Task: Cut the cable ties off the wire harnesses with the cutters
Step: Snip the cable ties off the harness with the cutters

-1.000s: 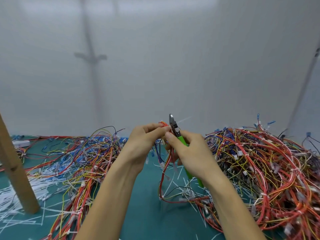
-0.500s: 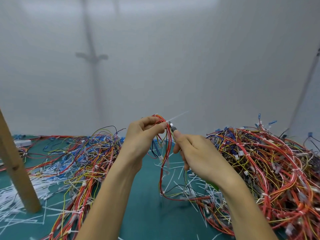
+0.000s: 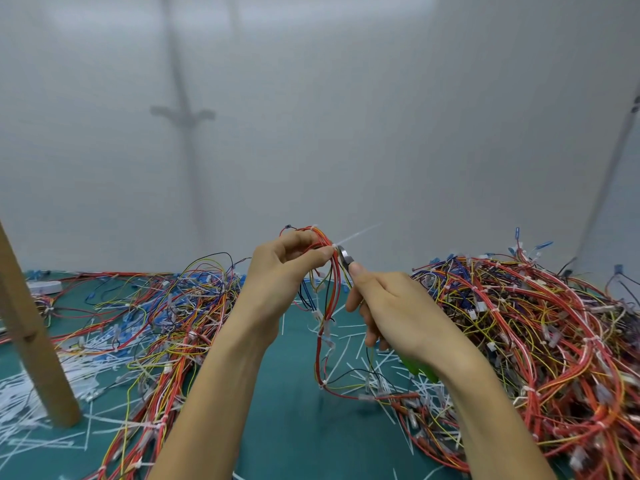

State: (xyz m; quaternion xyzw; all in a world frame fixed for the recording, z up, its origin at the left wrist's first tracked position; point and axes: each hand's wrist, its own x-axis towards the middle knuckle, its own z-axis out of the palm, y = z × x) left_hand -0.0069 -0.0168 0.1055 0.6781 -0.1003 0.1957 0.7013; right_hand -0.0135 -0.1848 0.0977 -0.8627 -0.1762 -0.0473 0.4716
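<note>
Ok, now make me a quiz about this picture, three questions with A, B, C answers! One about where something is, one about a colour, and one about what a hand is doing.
1. Where does the wooden post stand?
A. At the person's left
B. At the person's right
C. Between the two hands

2. What colour are the handles of the cutters?
A. Black
B. Green
C. Pink

3. What is the right hand doing?
A. Holding nothing
B. Holding a cup
C. Gripping the cutters

Answers:
1 A, the post stands on the green mat at the left edge of the view.
2 B, bright green shows just below the right hand.
3 C, its fingers curl round the cutters, whose metal tip sits beside the wire harness that the left hand pinches.
</note>
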